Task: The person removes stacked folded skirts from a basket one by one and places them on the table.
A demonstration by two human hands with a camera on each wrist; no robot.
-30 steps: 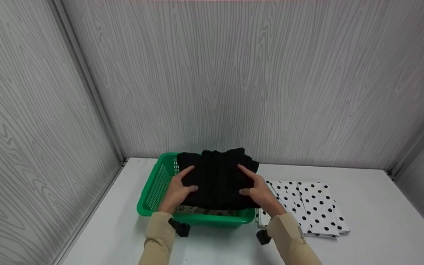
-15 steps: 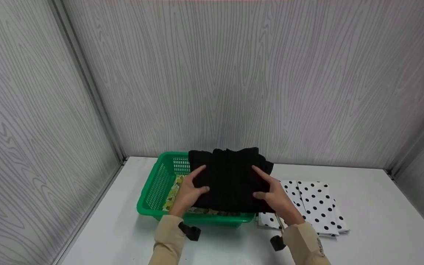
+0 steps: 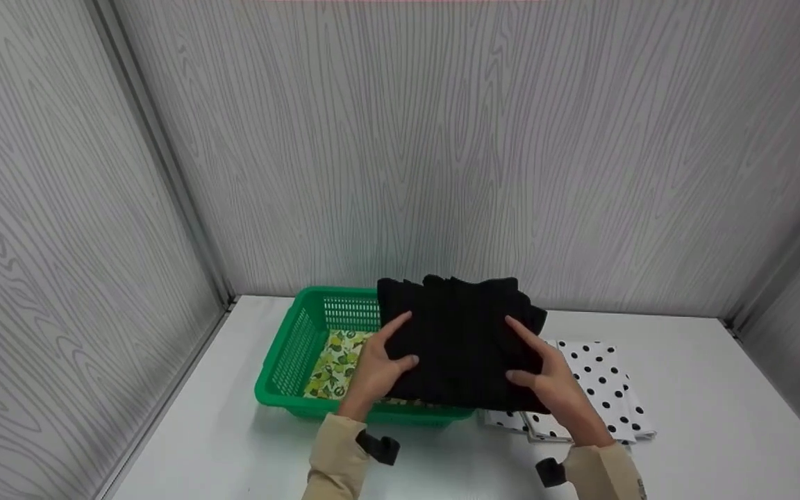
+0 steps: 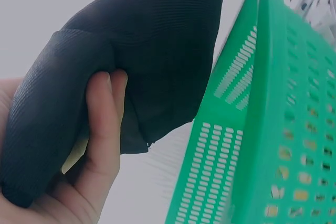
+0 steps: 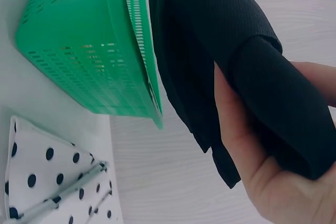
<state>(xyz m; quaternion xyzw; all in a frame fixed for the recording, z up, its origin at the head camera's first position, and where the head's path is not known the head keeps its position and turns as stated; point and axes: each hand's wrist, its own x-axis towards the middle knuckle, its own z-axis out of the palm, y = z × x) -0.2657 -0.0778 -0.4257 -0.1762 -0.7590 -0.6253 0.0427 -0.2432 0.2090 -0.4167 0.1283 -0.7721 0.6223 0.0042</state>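
Green basket (image 3: 292, 357): beside left hand, reaching out leftward
Lemon-patterned cloth (image 3: 334, 361): inside, more bared left of left hand
Left hand (image 3: 376, 367): gripping near edge of fold
Black cloth (image 3: 459, 347): between both hands, shifted rightward, so less above basket
Right hand (image 3: 554, 380): gripping opposite edge
Dotted cloth (image 3: 603, 378): right of right hand, partly hidden

A green plastic basket (image 3: 306, 406) with slotted walls and a broad rim stands on the white tabletop (image 3: 705, 389). Inside it lies a cloth printed in yellow and green (image 3: 330, 364) — partly hidden from the head view. Just to the basket's right is a folded white cloth with black dots (image 3: 605, 389), lying flat, its layers slightly offset. Behind the basket rises a grey wood-grain back panel (image 3: 400, 153); left of it stands a matching side panel (image 3: 46, 243) — a darker corner strip (image 3: 171, 167) runs between the two.
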